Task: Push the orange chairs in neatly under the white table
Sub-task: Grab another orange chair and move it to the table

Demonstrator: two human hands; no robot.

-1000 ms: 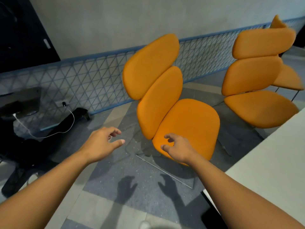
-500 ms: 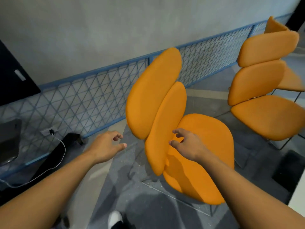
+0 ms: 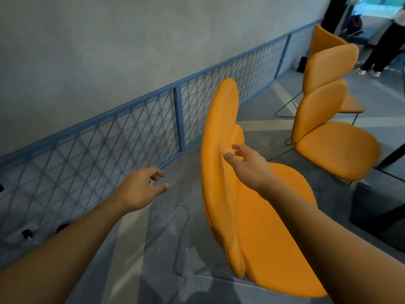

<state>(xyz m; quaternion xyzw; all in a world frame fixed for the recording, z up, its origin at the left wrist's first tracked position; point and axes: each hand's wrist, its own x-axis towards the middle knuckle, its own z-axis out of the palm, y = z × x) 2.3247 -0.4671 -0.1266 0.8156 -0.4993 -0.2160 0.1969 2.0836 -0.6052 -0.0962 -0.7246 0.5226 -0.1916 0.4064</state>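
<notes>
The nearest orange chair point(image 3: 258, 227) stands right in front of me, its two-pad backrest seen almost edge-on at centre. My right hand point(image 3: 247, 165) hovers open over the seat, fingertips close to the front of the backrest; contact is unclear. Left of the backrest, my left hand point(image 3: 142, 187) reaches forward with loosely spread fingers, holding nothing, a short gap away. A second orange chair point(image 3: 328, 137) stands at the right, and a third orange chair point(image 3: 324, 38) stands behind it. The white table is out of view.
A blue mesh railing point(image 3: 122, 137) runs along the grey wall on the left. A dark object point(image 3: 377, 211) sits at the right edge. A person's legs point(image 3: 381, 51) stand at the far top right. Grey floor lies between the railing and the chairs.
My view has swung right and closer to the nearest chair. My right hand has risen from the seat's edge to the backrest, and my left hand has moved forward beside it.
</notes>
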